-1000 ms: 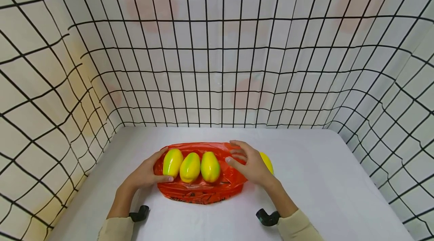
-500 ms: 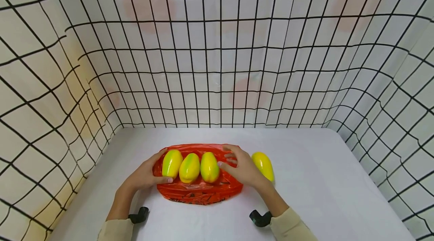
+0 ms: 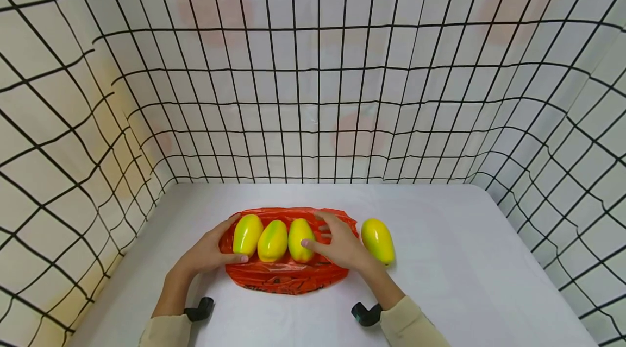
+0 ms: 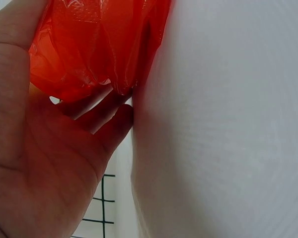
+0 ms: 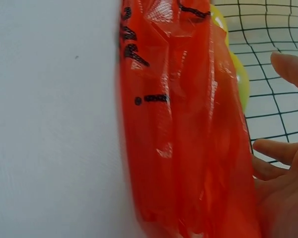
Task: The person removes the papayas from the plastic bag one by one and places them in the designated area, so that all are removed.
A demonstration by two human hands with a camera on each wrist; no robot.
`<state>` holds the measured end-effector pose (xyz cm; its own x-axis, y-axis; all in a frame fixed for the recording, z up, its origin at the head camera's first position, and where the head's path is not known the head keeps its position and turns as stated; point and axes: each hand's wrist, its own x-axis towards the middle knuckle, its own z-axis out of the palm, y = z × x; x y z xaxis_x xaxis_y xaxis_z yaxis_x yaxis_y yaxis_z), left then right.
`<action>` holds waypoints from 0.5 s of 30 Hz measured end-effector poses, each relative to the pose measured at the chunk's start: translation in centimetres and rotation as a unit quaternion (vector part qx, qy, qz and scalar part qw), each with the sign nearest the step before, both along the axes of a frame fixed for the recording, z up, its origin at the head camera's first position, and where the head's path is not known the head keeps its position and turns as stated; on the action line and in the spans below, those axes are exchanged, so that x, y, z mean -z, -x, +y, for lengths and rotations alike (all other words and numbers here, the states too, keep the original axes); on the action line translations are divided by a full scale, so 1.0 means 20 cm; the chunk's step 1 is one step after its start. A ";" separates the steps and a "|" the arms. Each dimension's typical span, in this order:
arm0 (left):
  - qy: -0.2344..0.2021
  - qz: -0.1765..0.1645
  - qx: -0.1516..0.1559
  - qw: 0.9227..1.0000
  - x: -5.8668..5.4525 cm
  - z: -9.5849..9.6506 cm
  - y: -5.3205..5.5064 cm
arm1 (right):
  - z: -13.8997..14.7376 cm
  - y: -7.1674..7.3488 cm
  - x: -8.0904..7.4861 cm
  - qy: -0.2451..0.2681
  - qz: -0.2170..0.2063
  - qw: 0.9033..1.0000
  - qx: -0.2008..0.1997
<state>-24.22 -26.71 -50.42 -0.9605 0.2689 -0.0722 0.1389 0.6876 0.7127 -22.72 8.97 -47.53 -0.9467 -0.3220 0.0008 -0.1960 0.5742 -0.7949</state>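
Observation:
Three yellow-green mangoes, a left one [image 3: 248, 235], a middle one [image 3: 273, 241] and a right one [image 3: 299, 238], lie in a row on a red plastic bag [image 3: 288, 282]. My left hand [image 3: 210, 249] rests at the bag's left end, its thumb along the front by the left mango. In the left wrist view its fingers [image 4: 114, 131] stretch out beneath the red plastic. Over the bag's right part, my right hand [image 3: 342, 244] reaches in with thumb and fingers apart, the thumb at the right mango. Whether it touches that mango I cannot tell.
Another mango [image 3: 378, 241] lies on the white table [image 3: 464, 260], right of the bag and just past my right hand. Black grid netting [image 3: 318, 102] over white sheeting walls the table at the back and sides. Black printing [image 5: 151, 99] marks the bag's front.
My right hand has moved left, away from the mango on the table and over the bag to the right mango. My left hand stays about where it was.

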 end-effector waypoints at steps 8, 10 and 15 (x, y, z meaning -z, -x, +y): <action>0.001 -0.001 0.000 1.000 0.01 0.00 0.01 | -0.03 0.00 0.04 -0.032 0.003 0.999 -0.005; -0.001 0.000 0.001 1.000 0.01 0.00 0.01 | -0.04 0.01 0.05 -0.035 0.007 0.999 -0.009; -0.008 -0.002 -0.001 1.000 0.01 0.00 0.00 | -0.07 0.01 0.07 -0.033 0.000 0.999 -0.020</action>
